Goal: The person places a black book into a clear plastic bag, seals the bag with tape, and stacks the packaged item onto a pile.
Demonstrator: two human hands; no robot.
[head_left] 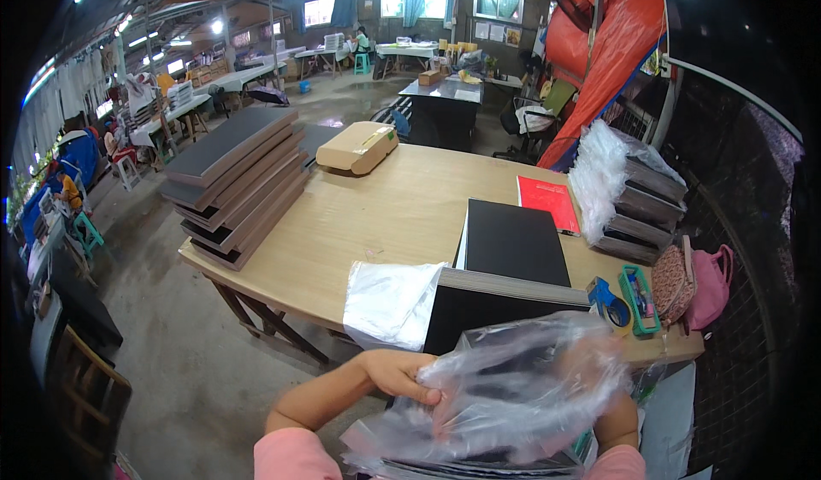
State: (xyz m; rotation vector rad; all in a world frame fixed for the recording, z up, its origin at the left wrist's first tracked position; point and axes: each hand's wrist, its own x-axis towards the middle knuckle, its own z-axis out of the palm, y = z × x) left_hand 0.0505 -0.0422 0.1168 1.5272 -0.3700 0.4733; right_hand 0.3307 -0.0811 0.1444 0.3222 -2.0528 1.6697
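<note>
Just beyond the clear plastic (530, 386): black stack (487, 302), tape dispenser (605, 299).

From afar I watch the left hand (404, 375) grip a clear bag (513, 403); the right hand (596, 359) shows blurred through it.
</note>
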